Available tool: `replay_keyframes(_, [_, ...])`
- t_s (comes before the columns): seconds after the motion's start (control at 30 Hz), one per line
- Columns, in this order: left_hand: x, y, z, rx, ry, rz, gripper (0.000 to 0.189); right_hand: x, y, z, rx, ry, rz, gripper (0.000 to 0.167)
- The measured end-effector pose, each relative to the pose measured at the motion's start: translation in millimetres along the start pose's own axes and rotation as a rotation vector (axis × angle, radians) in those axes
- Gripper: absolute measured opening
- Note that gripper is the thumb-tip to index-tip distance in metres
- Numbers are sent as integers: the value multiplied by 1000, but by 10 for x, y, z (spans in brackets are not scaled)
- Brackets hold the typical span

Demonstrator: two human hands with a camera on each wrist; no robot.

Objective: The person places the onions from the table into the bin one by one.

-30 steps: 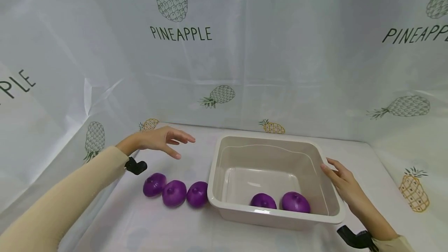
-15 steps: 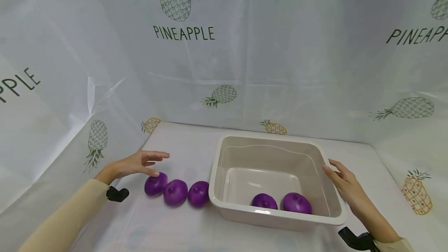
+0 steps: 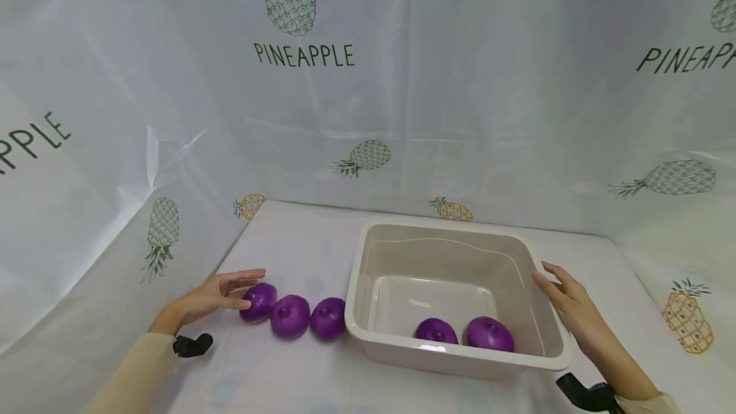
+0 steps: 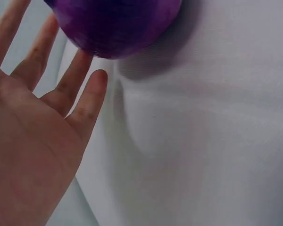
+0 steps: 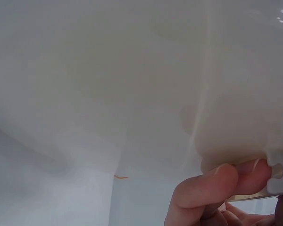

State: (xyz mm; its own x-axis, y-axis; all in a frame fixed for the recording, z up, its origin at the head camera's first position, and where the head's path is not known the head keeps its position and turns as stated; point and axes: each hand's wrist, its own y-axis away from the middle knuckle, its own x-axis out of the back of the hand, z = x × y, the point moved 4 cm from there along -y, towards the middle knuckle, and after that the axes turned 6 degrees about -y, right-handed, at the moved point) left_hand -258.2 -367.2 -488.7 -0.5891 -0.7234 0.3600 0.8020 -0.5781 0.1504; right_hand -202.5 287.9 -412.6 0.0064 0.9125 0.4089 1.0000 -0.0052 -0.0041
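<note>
My left hand (image 3: 211,299) is at the leftmost purple onion (image 3: 262,299), thumb over its near left side and the other fingers behind it. Seen from the left wrist, those fingers (image 4: 37,52) are spread and nearly straight, right at the underside of the onion (image 4: 115,23). Two more onions, a middle one (image 3: 290,317) and a right one (image 3: 328,319), line up toward the beige plastic tub (image 3: 454,254). My right hand (image 3: 575,305) grips the tub's right rim, its fingers (image 5: 205,190) curled under the edge in the right wrist view.
Inside the tub, along its near wall, lie a smaller-looking onion (image 3: 436,331) and a bigger-looking onion (image 3: 490,333). The white-covered table (image 3: 276,375) meets a pineapple-printed sheet (image 3: 489,82) at the back and sides.
My left hand has come down and to the left, from above the table beside the tub to the leftmost onion. The right hand keeps its grip on the tub.
</note>
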Motion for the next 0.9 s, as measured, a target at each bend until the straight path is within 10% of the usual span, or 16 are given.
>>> replay_keyframes(0.9, [-181,27,-194,-54,-14,124,70,7,-8,25,-14,-12,7,56])
